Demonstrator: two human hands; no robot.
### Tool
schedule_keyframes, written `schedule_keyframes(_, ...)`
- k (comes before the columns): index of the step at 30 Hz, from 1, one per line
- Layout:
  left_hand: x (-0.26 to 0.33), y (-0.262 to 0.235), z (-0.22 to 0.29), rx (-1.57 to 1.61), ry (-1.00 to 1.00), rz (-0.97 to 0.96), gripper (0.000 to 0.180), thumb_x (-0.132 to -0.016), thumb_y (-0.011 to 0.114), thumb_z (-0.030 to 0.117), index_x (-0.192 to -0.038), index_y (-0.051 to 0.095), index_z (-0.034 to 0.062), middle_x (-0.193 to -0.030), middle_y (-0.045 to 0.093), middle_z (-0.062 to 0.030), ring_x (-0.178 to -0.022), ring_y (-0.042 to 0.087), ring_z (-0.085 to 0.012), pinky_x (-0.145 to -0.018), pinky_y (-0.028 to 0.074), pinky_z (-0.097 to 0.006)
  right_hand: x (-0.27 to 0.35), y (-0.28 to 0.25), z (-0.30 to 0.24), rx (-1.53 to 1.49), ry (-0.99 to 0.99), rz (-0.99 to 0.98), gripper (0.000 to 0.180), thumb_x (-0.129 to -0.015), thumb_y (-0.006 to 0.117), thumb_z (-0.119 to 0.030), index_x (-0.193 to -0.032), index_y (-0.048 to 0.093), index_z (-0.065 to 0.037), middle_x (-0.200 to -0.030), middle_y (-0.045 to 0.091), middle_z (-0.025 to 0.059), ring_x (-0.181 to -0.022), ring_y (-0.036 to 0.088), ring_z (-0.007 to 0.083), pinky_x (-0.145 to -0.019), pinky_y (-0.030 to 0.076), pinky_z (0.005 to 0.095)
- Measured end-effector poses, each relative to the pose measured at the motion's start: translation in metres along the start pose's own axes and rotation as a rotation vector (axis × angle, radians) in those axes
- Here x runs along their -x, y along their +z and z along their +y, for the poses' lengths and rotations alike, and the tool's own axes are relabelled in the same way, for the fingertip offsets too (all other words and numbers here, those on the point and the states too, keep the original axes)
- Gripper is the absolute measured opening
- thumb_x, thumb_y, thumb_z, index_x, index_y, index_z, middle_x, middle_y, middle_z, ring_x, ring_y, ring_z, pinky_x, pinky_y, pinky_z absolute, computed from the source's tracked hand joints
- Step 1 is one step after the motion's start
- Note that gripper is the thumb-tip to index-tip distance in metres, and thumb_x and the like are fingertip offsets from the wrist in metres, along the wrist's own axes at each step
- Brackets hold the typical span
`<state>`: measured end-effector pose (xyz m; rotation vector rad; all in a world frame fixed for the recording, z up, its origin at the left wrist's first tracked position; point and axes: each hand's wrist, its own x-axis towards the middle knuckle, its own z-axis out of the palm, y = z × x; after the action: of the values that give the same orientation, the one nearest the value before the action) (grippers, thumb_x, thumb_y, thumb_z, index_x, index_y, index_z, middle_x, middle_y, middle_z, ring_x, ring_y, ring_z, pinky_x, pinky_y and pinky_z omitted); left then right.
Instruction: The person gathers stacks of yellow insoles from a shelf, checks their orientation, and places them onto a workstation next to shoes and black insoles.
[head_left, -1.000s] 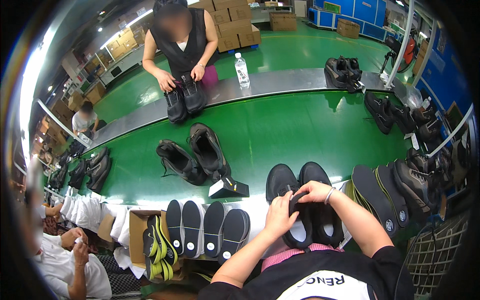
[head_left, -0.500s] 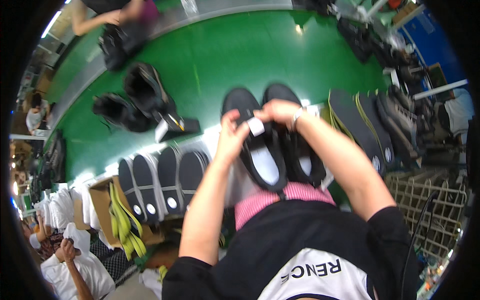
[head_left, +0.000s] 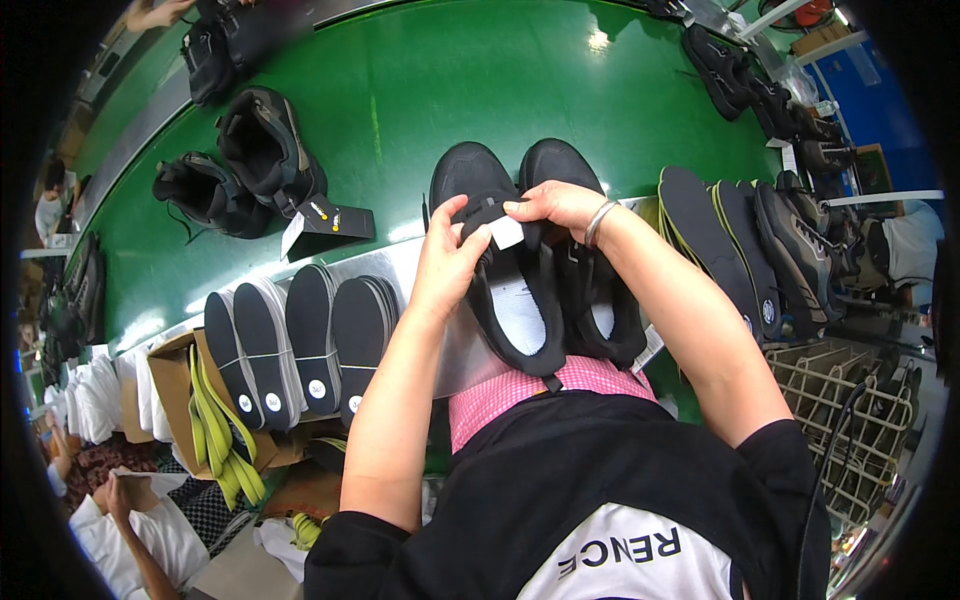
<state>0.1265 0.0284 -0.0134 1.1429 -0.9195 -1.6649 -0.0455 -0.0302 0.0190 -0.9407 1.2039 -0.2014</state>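
A pair of black shoes stands in front of me, toes pointing away. The left shoe (head_left: pixel 468 170) has its tongue (head_left: pixel 485 210) lifted between my hands, and a white label (head_left: pixel 507 232) hangs from it. My left hand (head_left: pixel 448 260) grips the tongue's left side, thumb beside the label. From the other side, my right hand (head_left: pixel 562 208), with a metal bracelet at the wrist, pinches the tongue between thumb and fingers. A pale insole (head_left: pixel 518 310) shows inside this shoe. The right shoe (head_left: pixel 556 160) sits close beside it, partly covered by my right hand.
Dark boots (head_left: pixel 262 150) with a black hang tag (head_left: pixel 335 222) stand left on the green surface (head_left: pixel 420 80). Bundled black insoles (head_left: pixel 310 340) and a cardboard box (head_left: pixel 172 385) of yellow-green insoles lie nearer. More insoles (head_left: pixel 695 225), shoes (head_left: pixel 790 240) and a wire rack (head_left: pixel 840 410) are right.
The view has shifted slightly, so the boots and insoles on the left appear farther left and higher. Both hands keep hold of the tongue. A person's arms at upper left have moved toward the edge.
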Motion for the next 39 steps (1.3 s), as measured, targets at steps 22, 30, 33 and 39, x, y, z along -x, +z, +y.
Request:
schedule_keyframes(22,-0.003,0.003,-0.003,-0.024,0.031,0.021,0.057,-0.078,0.056,0.006,-0.124,0.025,-0.0041,-0.097,0.057,-0.0131,-0.089,0.054,-0.0152,-0.079,0.042,-0.026,-0.003,-0.003,0.004,0.057,-0.020,0.069,0.025,-0.077,0.062,-0.028,-0.081,0.062,-0.003,-0.076,0.061,0.0023,-0.069,0.052,0.0084,-0.068,0.039,0.0233)
schedule_keyframes(30,-0.001,0.008,0.003,-0.061,0.051,0.020,0.056,-0.078,0.056,0.006,-0.124,0.026,-0.0022,-0.097,0.057,-0.0128,-0.088,0.055,-0.0152,-0.079,0.043,-0.026,0.000,-0.007,0.005,0.116,-0.045,0.048,0.025,-0.078,0.060,-0.030,-0.082,0.061,-0.005,-0.073,0.059,0.0002,-0.064,0.052,0.0075,-0.059,0.040,0.0230)
schedule_keyframes(33,0.008,0.010,0.015,-0.461,0.087,0.072,0.053,-0.074,0.057,0.010,-0.120,0.034,-0.0019,-0.095,0.057,-0.0126,-0.088,0.055,-0.0225,-0.080,0.041,-0.031,0.028,-0.010,-0.001,0.419,-0.375,0.030,0.046,-0.076,0.060,-0.040,-0.100,0.056,-0.001,-0.089,0.059,0.0076,-0.081,0.053,0.0130,-0.071,0.043,0.0258)
schedule_keyframes(39,0.043,0.080,0.040,-1.009,0.818,-0.008,0.060,-0.063,0.069,0.017,-0.114,0.043,0.0001,-0.111,0.047,-0.0167,-0.108,0.041,-0.0315,-0.091,0.032,-0.040,0.111,-0.063,0.026,0.220,-0.483,0.236,0.059,-0.068,0.069,-0.025,-0.117,0.044,-0.003,-0.113,0.051,0.0120,-0.101,0.050,0.0207,-0.090,0.037,0.0333)
